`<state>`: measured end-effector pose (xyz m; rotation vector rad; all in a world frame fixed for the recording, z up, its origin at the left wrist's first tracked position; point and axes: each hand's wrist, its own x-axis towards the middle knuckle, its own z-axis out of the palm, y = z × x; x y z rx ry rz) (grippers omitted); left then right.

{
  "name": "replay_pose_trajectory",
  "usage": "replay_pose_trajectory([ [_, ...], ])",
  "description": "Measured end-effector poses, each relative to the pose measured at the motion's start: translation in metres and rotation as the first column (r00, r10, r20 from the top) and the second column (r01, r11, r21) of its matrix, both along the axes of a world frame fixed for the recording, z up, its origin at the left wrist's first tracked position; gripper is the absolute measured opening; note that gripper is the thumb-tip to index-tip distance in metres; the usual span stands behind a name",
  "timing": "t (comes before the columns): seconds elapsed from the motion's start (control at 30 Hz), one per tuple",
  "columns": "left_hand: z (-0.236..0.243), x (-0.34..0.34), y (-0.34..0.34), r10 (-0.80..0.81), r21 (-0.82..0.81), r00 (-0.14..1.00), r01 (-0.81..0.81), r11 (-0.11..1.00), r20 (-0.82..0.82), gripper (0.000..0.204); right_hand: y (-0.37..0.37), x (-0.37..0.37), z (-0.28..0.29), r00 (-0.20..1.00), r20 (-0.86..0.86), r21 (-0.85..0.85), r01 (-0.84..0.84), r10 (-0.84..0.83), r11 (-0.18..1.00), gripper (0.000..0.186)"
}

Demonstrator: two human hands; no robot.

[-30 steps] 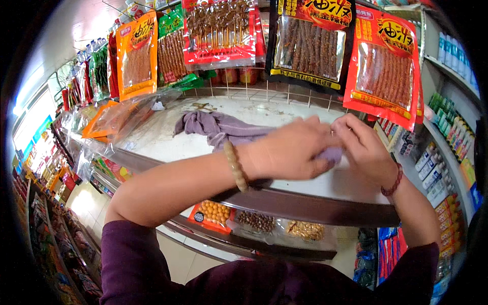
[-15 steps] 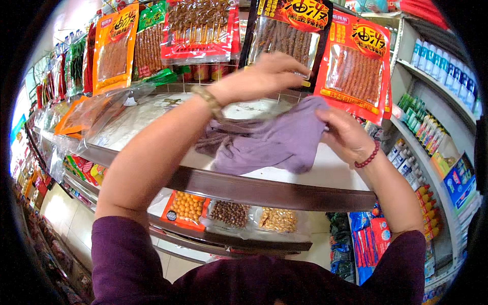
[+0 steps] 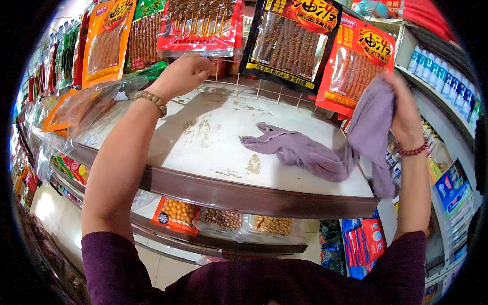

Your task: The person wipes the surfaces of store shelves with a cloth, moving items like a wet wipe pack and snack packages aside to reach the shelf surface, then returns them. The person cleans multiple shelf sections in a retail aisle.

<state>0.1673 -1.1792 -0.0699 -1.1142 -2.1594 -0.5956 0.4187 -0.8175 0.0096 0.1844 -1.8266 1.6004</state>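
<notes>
My right hand (image 3: pixel 406 114) grips one end of a purple cloth (image 3: pixel 373 119) at the right end of the shelf board. Part of the cloth hangs from the hand past the board's edge, while its other end trails across the white shelf top (image 3: pixel 203 137). My left hand (image 3: pixel 185 76) is over the back of the shelf, just below a red packet of skewered snacks (image 3: pixel 199 23). Its fingers are loosely bent with nothing visible in them; the palm is turned out of sight. Stains and worn patches mark the shelf top.
Hanging along the back are a black snack packet (image 3: pixel 292 43), a red one (image 3: pixel 358 66) and an orange one (image 3: pixel 108 46). Clear plastic bags (image 3: pixel 84 119) lie at the left. Below are bagged nuts (image 3: pixel 272 224); shelves of bottles (image 3: pixel 442 76) stand right.
My right hand has moved right and lifted one end of the cloth, stretching it out along the board. My left hand has moved left, from the black packet to below the skewer packet.
</notes>
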Motion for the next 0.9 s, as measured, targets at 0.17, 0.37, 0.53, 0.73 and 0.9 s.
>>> replay_pose_trajectory([
  [0.17, 0.003, 0.015, 0.002, 0.008, -0.018, 0.995, -0.007, 1.0, 0.097, 0.024, 0.022, -0.011, 0.034, 0.994, -0.008, -0.117, -0.11, 0.109, 0.987, 0.025],
  [0.37, 0.002, 0.009, 0.006, -0.028, -0.046, 0.996, 0.032, 0.998, 0.084, 0.025, 0.069, 0.0, 0.044, 0.97, -0.013, -0.21, -0.239, 0.241, 0.948, 0.019],
  [0.53, 0.003, 0.014, 0.005, 0.022, -0.129, 0.992, -0.005, 0.992, 0.128, 0.022, 0.01, -0.023, 0.011, 0.979, 0.137, 0.044, -0.159, 0.151, 0.986, 0.025],
  [0.73, -0.003, 0.011, 0.007, -0.017, -0.142, 0.991, 0.036, 0.989, 0.133, 0.022, -0.054, -0.108, -0.082, 0.897, 0.413, 0.794, -0.27, -0.158, 0.546, 0.049],
  [0.9, -0.001, 0.012, 0.012, 0.001, -0.177, 0.99, 0.024, 0.984, 0.144, 0.022, -0.061, -0.128, -0.11, 0.974, 0.227, 0.973, -0.226, -0.021, 0.04, 0.03],
])
